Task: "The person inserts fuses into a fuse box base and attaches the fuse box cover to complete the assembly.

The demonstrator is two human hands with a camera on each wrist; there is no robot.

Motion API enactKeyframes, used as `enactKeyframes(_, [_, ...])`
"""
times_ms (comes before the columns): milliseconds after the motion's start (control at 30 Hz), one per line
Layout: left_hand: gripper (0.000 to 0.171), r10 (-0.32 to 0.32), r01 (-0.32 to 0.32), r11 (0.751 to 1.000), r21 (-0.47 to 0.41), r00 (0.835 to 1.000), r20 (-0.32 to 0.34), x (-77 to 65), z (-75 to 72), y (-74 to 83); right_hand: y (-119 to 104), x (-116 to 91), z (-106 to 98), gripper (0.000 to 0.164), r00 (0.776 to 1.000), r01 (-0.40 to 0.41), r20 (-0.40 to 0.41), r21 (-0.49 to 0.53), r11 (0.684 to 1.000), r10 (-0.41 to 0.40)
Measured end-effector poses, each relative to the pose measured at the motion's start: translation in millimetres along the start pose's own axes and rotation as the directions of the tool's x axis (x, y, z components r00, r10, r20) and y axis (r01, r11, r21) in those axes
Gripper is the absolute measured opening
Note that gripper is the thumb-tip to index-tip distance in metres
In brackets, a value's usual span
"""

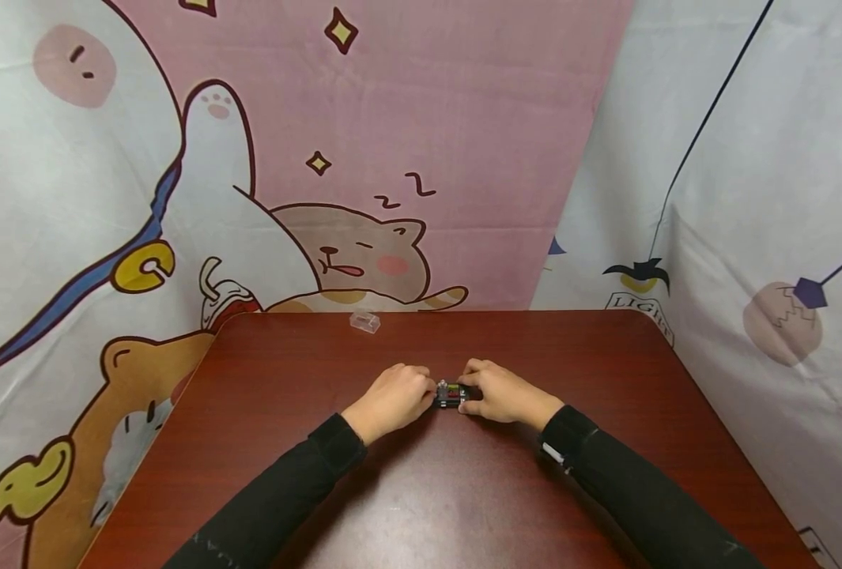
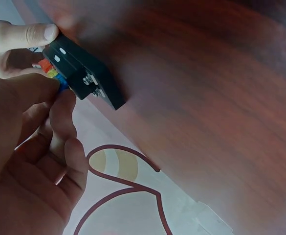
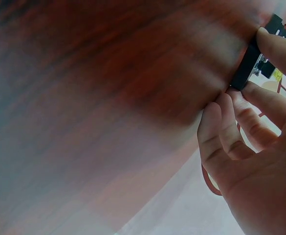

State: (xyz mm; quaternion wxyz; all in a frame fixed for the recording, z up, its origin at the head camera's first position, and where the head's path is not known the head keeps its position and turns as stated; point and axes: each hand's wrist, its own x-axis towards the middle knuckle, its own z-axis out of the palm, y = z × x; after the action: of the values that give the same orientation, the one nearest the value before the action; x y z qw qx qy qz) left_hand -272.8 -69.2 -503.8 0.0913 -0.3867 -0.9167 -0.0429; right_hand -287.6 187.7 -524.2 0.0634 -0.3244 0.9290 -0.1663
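A small black device [image 1: 452, 393] with silver screws sits between the two hands, above or on the table's middle; its exact kind is not clear. Red, yellow and blue parts show along one side in the left wrist view, where the black body [image 2: 86, 71] looks tilted. My left hand [image 1: 398, 397] pinches at the blue part [image 2: 62, 82] with thumb and index finger, the other fingers curled loosely. From the right, my right hand [image 1: 504, 393] grips the black body between thumb and fingers. Its thumb [image 3: 272, 45] presses one edge in the right wrist view.
The reddish-brown wooden table [image 1: 285, 356] spreads around both hands. Near its far edge, left of centre, lies a clear plastic box [image 1: 365, 322]. A cartoon-printed cloth [image 1: 477, 158] hangs behind and beside the table.
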Motion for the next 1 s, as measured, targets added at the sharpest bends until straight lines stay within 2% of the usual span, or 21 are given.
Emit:
enactKeyframes(367, [0.010,-0.005,0.005,1.000,-0.001,1.000,-0.030,-3.5,-0.1,-0.7,-0.3,-0.4,-2.5,0.046,1.000,0.012,-0.001,-0.005,1.000,-0.012])
enactKeyframes(633, [0.011,-0.017,0.015,0.999,-0.035,0.999,-0.051,-7.2,-3.0,-11.0,-1.3,0.4,-2.4,0.049,1.000,0.002,0.012,-0.004,1.000,-0.002])
enactKeyframes(833, [0.014,-0.057,0.047,0.996,-0.076,0.989,-0.135,-8.6,-9.2,-30.1,-1.5,0.0,-3.2,0.052,1.000,-0.011,0.014,-0.005,1.000,0.011])
enactKeyframes(1000, [0.014,-0.125,0.112,0.989,-0.093,0.980,-0.157,-10.6,-15.9,-57.9,-1.4,-0.2,-1.8,0.051,1.000,-0.021,0.024,-0.002,1.000,0.021])
